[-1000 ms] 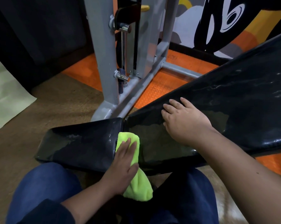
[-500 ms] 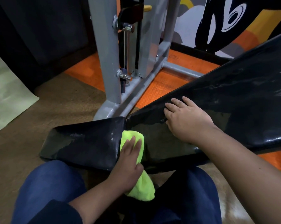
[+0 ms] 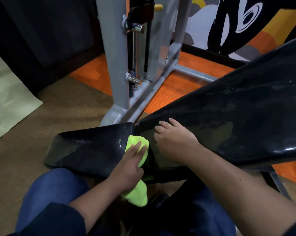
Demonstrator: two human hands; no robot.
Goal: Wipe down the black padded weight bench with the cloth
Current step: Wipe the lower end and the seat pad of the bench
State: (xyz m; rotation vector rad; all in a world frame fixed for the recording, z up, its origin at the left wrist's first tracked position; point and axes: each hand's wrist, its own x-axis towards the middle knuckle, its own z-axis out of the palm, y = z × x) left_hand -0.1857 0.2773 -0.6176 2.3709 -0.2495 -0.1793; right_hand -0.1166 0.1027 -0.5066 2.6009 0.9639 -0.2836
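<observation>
The black padded bench has a small seat pad (image 3: 86, 150) at lower left and a long inclined back pad (image 3: 237, 116) rising to the right. A lime-green cloth (image 3: 137, 142) lies in the gap between the two pads, its tail hanging down at the near edge. My left hand (image 3: 129, 166) presses the cloth with straight fingers against the seat pad's right end. My right hand (image 3: 174, 142) rests flat on the lower end of the back pad, fingers spread toward its far edge.
A grey steel machine frame (image 3: 116, 65) with chrome pins stands right behind the bench. Orange rubber flooring (image 3: 169, 92) lies under it, brown matting (image 3: 67, 113) to the left. My blue-trousered knees (image 3: 55, 193) are at the bottom. A painted wall is at top right.
My left hand has pushed the cloth farther up into the gap between the pads. My right hand has shifted slightly toward the gap on the back pad.
</observation>
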